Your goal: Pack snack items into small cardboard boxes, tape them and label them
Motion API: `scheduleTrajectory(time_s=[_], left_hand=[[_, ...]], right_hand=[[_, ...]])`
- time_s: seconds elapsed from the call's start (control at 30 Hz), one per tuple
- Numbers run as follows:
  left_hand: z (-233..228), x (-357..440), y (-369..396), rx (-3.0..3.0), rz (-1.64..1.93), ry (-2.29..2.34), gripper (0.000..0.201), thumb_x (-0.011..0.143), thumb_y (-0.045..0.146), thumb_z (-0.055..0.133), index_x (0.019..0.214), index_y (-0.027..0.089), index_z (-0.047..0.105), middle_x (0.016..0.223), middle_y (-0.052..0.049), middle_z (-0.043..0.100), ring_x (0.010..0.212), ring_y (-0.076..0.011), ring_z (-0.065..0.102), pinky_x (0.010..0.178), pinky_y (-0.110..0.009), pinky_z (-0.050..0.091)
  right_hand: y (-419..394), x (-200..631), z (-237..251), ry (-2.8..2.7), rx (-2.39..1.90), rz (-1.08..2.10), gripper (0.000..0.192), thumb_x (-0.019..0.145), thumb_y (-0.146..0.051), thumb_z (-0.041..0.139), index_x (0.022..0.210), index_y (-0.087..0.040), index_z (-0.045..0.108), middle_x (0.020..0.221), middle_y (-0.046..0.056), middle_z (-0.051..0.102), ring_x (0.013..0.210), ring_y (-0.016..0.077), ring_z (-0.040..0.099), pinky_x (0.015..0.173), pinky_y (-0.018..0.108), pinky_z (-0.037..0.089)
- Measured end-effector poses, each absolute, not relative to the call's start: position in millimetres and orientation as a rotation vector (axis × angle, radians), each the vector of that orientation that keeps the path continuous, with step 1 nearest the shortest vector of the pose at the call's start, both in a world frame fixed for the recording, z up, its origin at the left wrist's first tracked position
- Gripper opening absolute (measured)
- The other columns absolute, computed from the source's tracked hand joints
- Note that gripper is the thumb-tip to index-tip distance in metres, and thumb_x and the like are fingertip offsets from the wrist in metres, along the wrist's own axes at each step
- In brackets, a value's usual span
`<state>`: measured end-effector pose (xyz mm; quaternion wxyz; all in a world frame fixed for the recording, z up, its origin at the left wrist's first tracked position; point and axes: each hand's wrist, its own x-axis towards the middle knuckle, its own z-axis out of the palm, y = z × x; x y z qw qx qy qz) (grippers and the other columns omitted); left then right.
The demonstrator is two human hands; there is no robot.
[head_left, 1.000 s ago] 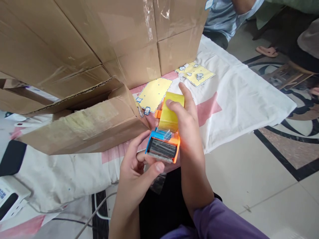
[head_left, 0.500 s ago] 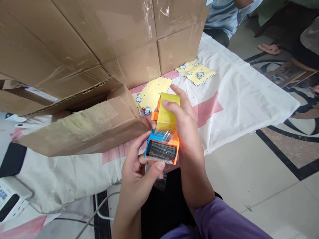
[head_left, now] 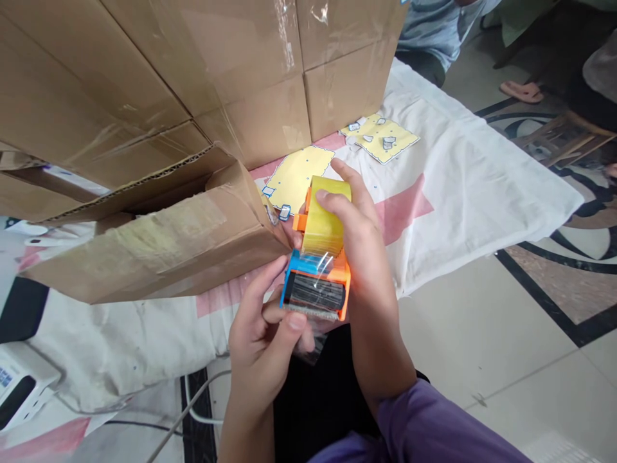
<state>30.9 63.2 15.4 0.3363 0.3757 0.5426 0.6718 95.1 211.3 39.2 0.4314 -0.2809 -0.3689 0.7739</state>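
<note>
Pale floor tiles (head_left: 482, 334) with a dark inlaid pattern filled the right and lower right of the frame, and a white cloth (head_left: 463, 173) with pink patches lay spread across the middle. Stacked cardboard boxes (head_left: 159, 71), sealed with clear tape, took up the upper left, and an open cardboard flap (head_left: 159, 251) jutted out below them toward the centre. Another person's light blue clothing (head_left: 434, 32) showed at the top edge, right of centre. A white device (head_left: 24, 379) sat at the lower left, with a white cable (head_left: 193, 411) running near it. Two yellow sticker sheets lay on the cloth, a larger sheet (head_left: 294, 177) near the boxes and a smaller sheet (head_left: 383, 138) further up and right. At the centre, the right hand (head_left: 359, 244), its purple sleeve (head_left: 424, 431) at the bottom edge, was wrapped around an orange and blue tape dispenser (head_left: 315, 283), fingers curled over its yellow tape roll (head_left: 322, 218). The left hand (head_left: 263, 334) was pinched at the dispenser's lower edge, thumb and fingers closed on the loose clear tape end (head_left: 308, 344) just below the blade.
</note>
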Motion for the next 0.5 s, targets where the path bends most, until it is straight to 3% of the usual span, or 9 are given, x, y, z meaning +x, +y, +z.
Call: scheduleTrajectory(time_s=[0.23,0.37,0.5], left_hand=[[12,33,66,1.088,1.849,1.464,0.046,0.092,0.019,0.068,0.135,0.032,0.060,0.062,0.007,0.065,0.047,-0.0043,0.059,0.050,-0.012,0.051],[10,31,66,1.090,1.848,1.553,0.043,0.093,0.019,0.067,0.134,0.031,0.061,0.066,0.007,0.068,0.049,-0.0042,0.061,0.055,-0.013,0.053],[7,27,65,1.100,1.862,1.574,0.051,0.088,0.022,0.074,0.136,0.030,0.059,0.066,0.007,0.070,0.048,-0.0047,0.060,0.054,-0.013,0.051]], right_hand=[[207,95,44,-0.827,-0.605,2.071,0.052,0.088,-0.034,0.060,0.135,-0.035,0.038,0.071,-0.005,0.058,0.065,0.0199,0.068,0.061,0.037,0.058],[209,89,39,-0.792,-0.649,2.030,0.053,0.085,-0.032,0.065,0.132,-0.034,0.041,0.082,-0.003,0.061,0.062,0.0167,0.067,0.062,0.037,0.058],[209,87,36,-0.821,-0.663,1.962,0.053,0.085,-0.034,0.066,0.131,-0.035,0.041,0.090,-0.002,0.062,0.072,0.0182,0.069,0.066,0.037,0.059]])
